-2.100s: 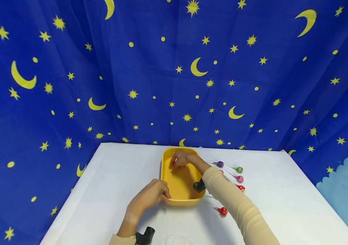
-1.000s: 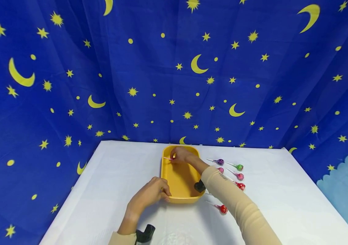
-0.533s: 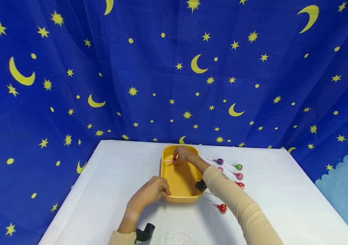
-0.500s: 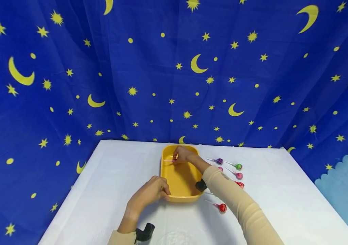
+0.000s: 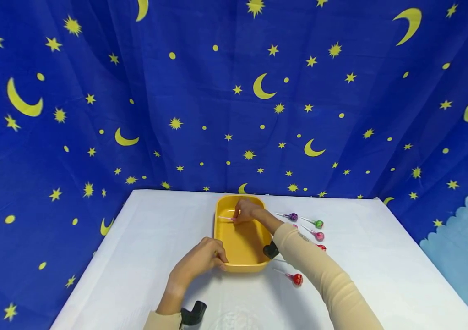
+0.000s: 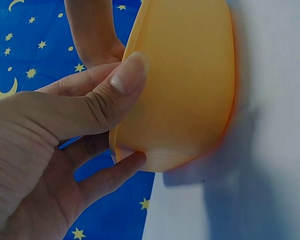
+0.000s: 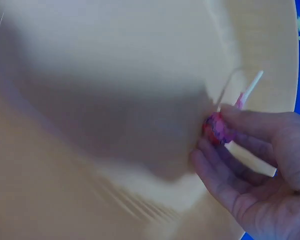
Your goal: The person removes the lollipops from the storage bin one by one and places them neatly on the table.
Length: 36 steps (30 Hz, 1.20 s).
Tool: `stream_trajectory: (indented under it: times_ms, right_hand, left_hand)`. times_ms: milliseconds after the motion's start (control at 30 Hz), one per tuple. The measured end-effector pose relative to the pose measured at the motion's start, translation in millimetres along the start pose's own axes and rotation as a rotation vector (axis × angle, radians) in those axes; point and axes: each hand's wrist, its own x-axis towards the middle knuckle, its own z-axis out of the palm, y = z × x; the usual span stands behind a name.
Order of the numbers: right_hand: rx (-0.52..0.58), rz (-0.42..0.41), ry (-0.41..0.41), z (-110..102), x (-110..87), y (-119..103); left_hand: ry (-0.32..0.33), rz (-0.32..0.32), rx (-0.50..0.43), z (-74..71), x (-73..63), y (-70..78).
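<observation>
A yellow plastic tray (image 5: 242, 268) stands on the white table. My left hand (image 5: 201, 260) grips its near left corner; in the left wrist view the thumb (image 6: 130, 75) presses the outside of the wall and other fingers reach behind the rim. Inside the tray's far part, my right hand (image 5: 247, 212) pinches a pink-wrapped lollipop (image 7: 219, 129) by its head. The white stick (image 5: 226, 218) points left, toward the tray's side wall. Whether the lollipop touches the tray's floor I cannot tell.
Right of the tray lie several lollipops: a purple one (image 5: 292, 217), a green one (image 5: 318, 224), a pink one (image 5: 318, 236) and a red one (image 5: 297, 279) nearer me. My right sleeve (image 5: 320, 270) partly covers others. A blue star-printed curtain (image 5: 234, 114) hangs behind the table.
The lollipop's stick, not visible at first, now shows left of my right fingers. The right hand has shifted slightly right inside the tray. My left hand keeps its grip on the corner.
</observation>
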Motion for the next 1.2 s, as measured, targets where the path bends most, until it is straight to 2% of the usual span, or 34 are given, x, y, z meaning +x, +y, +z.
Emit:
stream_trajectory:
  times_ms: [233, 400, 633, 933, 1200]
  right_hand:
    - [0.103, 0.103, 0.057, -2, -8.4, 5]
    - [0.128, 0.043, 0.129, -4, -13.7, 8]
    - [0.284, -0.06, 0.165, -9, -23.9, 13]
    - [0.354, -0.112, 0.193, -17, -43.7, 19]
    - [0.416, -0.086, 0.229, -19, -62.4, 29]
  left_hand:
    - [0.0, 0.022, -0.014, 1.5, 1.5, -1.5]
    - [-0.002, 0.022, -0.025, 2.1, 1.9, -2.4]
    - [-0.022, 0.024, -0.07, 1.6, 2.8, -2.9]
    - [-0.019, 0.011, -0.04, 1.4, 3.6, -1.3]
    - [-0.02, -0.008, -0.033, 1.5, 2.6, -0.8]
